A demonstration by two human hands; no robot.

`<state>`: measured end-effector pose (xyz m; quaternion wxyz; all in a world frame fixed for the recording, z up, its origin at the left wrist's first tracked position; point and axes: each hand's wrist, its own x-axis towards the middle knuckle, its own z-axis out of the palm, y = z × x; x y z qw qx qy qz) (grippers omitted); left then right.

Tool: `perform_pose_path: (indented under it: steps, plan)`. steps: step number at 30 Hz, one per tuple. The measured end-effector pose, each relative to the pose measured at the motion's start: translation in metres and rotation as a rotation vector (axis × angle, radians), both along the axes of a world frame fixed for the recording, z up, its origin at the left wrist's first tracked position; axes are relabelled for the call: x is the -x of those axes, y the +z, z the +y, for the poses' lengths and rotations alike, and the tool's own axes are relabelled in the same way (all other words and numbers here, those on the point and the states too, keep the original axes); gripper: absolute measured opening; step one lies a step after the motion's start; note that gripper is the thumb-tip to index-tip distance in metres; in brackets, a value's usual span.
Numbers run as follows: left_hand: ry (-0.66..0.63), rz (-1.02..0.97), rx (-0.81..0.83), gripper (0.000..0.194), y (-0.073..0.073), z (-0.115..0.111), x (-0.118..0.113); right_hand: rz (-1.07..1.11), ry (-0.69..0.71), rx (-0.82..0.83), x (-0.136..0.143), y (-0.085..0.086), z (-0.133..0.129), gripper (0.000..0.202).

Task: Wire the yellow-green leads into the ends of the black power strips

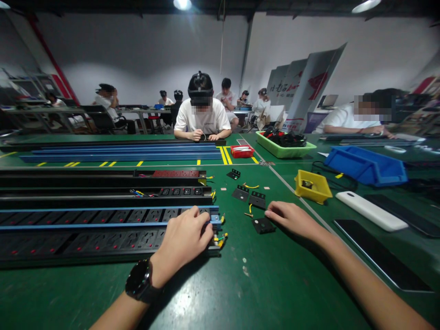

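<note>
My left hand (185, 233), a black watch on its wrist, lies palm down over the right end of a blue-edged power strip (137, 214), its fingers bent around the end. Nearer to me is a black power strip (113, 243) with sockets and red dots. Colored wires (222, 239) stick out of the strip ends. My right hand (292, 217) rests beside a small black end bracket (263, 225), its fingers extended and nothing visible in them. Contact with the bracket cannot be made out. More black brackets (257, 200) and a short yellow wire (251, 186) lie just beyond.
Behind the strips are black channels (103, 195) and blue rails (127, 153). A yellow bin (312, 185), a blue bin (366, 165), a green basket (285, 149), a red tray (242, 151) and a phone-like black slab (381, 254) stand rightward. A co-worker (202, 117) sits opposite.
</note>
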<state>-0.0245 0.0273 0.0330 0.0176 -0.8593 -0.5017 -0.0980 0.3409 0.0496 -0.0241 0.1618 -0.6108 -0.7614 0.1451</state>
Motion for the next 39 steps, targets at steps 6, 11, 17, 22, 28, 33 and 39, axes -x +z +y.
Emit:
perform_pose_path:
  steps: [6, 11, 17, 22, 28, 33, 39]
  plan:
    - [-0.007, 0.034, -0.007, 0.029, -0.001, 0.001, -0.001, 0.007, 0.007, 0.006, 0.0, 0.0, 0.0, 0.038]
    - [-0.009, 0.039, -0.001, 0.028, -0.001, 0.003, -0.002, 0.01, 0.0, 0.008, 0.001, 0.001, -0.001, 0.038]
    - [-0.024, 0.046, -0.018, 0.028, -0.002, 0.004, -0.002, 0.016, -0.007, 0.007, 0.002, 0.002, -0.001, 0.037]
    - [-0.032, 0.006, -0.041, 0.027, -0.006, 0.003, -0.002, 0.013, -0.008, 0.011, 0.002, 0.002, -0.001, 0.039]
    - [-0.013, -0.011, -0.014, 0.026, -0.005, 0.001, -0.003, 0.02, 0.002, 0.007, 0.001, 0.002, -0.001, 0.038]
    - [-0.047, -0.038, 0.052, 0.029, 0.002, 0.005, 0.007, 0.011, 0.013, 0.009, 0.0, 0.001, -0.001, 0.038]
    - [-0.187, -0.115, 0.191, 0.035, 0.012, 0.015, 0.029, 0.015, 0.008, 0.012, 0.001, 0.002, -0.001, 0.038]
